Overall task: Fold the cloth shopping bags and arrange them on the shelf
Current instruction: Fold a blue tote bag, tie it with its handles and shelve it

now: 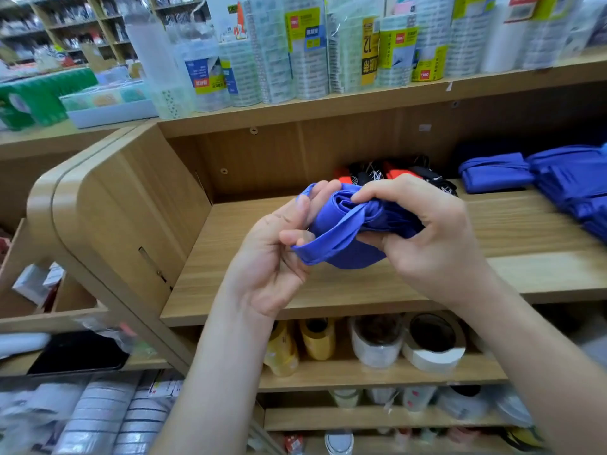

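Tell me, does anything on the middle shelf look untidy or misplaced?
Yes. The blue bag pile at the right end of the shelf looks loose and slumped, unlike the neatly folded blue bag beside it.

Bare shelf board [249,231] left and front; blue bags [565,185] right; dark bundles [404,174], perhaps bags, behind.

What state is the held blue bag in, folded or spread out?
Folded: the blue bag is rolled into a compact bundle, gripped between left hand and right hand, a strap looped across it.
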A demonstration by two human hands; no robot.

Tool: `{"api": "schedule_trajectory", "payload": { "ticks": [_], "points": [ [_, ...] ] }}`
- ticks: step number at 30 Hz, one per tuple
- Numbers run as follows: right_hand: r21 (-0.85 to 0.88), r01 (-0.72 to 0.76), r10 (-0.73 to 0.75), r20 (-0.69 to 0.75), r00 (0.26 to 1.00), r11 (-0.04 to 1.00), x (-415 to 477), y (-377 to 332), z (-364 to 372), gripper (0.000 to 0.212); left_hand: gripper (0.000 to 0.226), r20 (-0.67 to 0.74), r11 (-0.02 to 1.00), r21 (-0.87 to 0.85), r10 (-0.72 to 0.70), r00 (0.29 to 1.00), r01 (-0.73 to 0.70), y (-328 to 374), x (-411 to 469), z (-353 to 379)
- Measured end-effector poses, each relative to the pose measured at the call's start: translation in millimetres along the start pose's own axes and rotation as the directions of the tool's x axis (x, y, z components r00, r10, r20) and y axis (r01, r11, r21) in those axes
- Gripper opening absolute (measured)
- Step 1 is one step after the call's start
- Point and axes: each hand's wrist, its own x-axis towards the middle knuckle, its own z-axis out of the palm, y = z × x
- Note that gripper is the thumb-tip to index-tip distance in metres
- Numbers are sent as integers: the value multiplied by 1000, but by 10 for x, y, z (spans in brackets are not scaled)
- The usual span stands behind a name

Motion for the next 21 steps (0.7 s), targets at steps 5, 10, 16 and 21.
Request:
{"api": "schedule_trajectory", "payload": {
  "ticks": [5,10,16,21],
  "points": [
    [151,-122,131,-53,990,981,-42,10,-28,53,13,-352,982,180,111,929,-49,-3,19,15],
    [255,-215,230,-30,973,943,-84,48,-40,49,26,-340,809,587,208,917,34,39,-27,-80],
    [466,-356,386,31,922,810,-57,138,-87,40,30,257,414,838,277,926,-356,141,-120,-85],
    [659,-463,528,117,841,592,-79,257,-157,41,50,340,74,930,200,919,-360,202,-224,-46]
  ]
}}
